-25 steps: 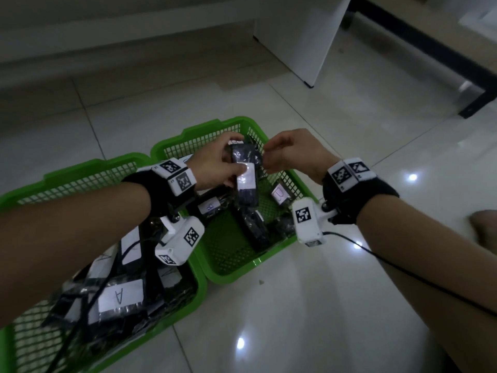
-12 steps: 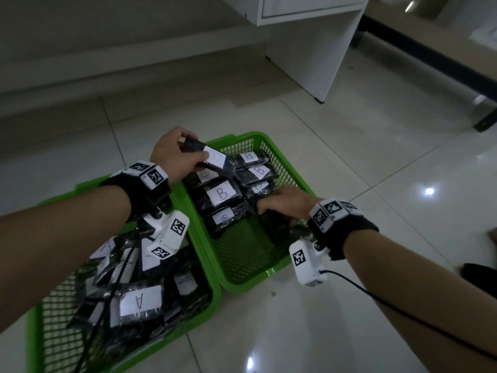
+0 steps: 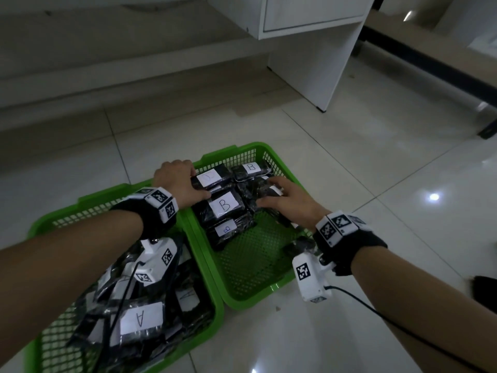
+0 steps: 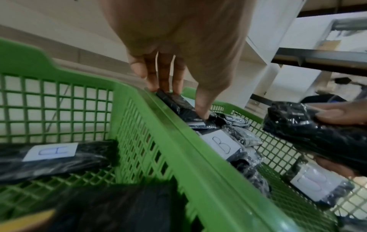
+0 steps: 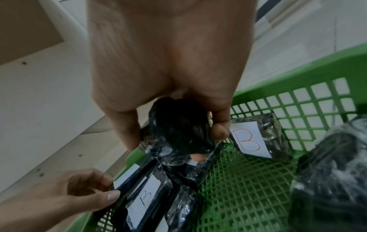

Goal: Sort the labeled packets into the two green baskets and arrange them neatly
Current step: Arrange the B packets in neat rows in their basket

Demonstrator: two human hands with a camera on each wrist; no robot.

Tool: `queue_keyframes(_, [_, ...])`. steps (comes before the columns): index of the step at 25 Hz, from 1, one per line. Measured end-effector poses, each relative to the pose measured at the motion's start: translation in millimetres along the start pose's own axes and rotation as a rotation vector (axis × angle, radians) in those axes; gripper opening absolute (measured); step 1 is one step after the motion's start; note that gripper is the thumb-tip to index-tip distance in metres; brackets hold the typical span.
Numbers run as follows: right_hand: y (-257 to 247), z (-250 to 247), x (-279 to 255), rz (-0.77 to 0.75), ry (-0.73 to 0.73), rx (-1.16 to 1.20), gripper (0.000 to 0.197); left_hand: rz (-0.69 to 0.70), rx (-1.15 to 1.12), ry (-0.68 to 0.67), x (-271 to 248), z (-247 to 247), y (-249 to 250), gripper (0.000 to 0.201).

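Two green baskets sit side by side on the floor. The right basket (image 3: 252,278) holds black packets labeled B (image 3: 224,207), lined up at its far half. My left hand (image 3: 178,181) grips the far-left packet (image 3: 212,177) by its end, fingers on the far edge and thumb on the near one, against the basket's left wall (image 4: 178,133). My right hand (image 3: 285,199) is curled round a black packet (image 5: 178,130) lifted just above the row on the right side. The left basket (image 3: 107,195) holds a loose heap of packets labeled A (image 3: 141,317).
A white cabinet (image 3: 317,49) stands beyond the baskets, with a dark bar (image 3: 430,60) running off to its right. Glossy white floor tiles (image 3: 376,157) surround the baskets. The near half of the right basket shows bare mesh. A cable (image 3: 376,310) trails from my right wrist camera.
Both hands came down from holding one packet above the right basket. The left hand laid its packet at the far left; the right hand moved up from the basket's middle onto the right row.
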State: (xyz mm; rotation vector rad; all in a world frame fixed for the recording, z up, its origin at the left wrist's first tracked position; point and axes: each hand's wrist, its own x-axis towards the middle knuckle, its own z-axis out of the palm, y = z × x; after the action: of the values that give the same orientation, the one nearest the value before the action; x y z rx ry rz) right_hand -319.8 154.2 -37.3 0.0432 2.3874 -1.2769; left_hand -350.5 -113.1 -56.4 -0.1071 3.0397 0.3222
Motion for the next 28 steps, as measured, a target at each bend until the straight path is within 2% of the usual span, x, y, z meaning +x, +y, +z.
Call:
queue_keyframes(3, [-3.3, 4.4, -4.7, -0.058, 0.012, -0.026, 0.056, 0.059, 0.049, -0.021, 2.2, 2.1, 2.8, 0.052])
queue_keyframes(6, [0.7, 7.2, -3.0, -0.22, 0.138, -0.306, 0.081, 0.082, 0.039, 0.0, 5.6, 1.9, 1.6, 0.052])
queue_keyframes(8, [4.1, 7.0, 2.9, -0.306, 0.242, -0.427, 0.072, 0.094, 0.08, 0.005, 6.2, 3.0, 2.7, 0.052])
queue_keyframes(11, [7.3, 6.3, 10.3, -0.395, 0.338, -0.423, 0.059, 0.114, 0.13, -0.011, 8.4, 8.1, 4.0, 0.05])
queue_keyframes(17, [18.0, 4.2, 15.0, -0.409, 0.364, -0.457, 0.05, 0.119, 0.11, -0.034, 9.1, 7.7, 4.5, 0.046])
queue_keyframes(20, [23.4, -7.3, 16.5, -0.37, 0.437, -0.445, 0.044, 0.273, 0.045, 0.046, -4.5, 5.9, 19.0, 0.031])
queue_keyframes(23, [21.9, -28.6, 18.2, -0.364, 0.556, -0.36, 0.044, 0.478, -0.095, -0.013, -17.7, 3.5, 47.9, 0.01])
queue_keyframes(25, [19.6, -35.3, 18.3, -0.397, 0.497, -0.404, 0.046, 0.501, -0.337, -0.034, -23.4, 4.2, 67.7, 0.016])
queue_keyframes(27, [21.1, -35.6, 18.1, -0.455, 0.371, -0.507, 0.051, 0.462, -0.549, -0.04, -27.6, 3.6, 81.9, 0.038])
queue_keyframes(28, [23.1, -34.5, 18.2, -0.477, 0.329, -0.54, 0.052, 0.475, -0.545, -0.046, -28.8, 4.4, 84.6, 0.052])
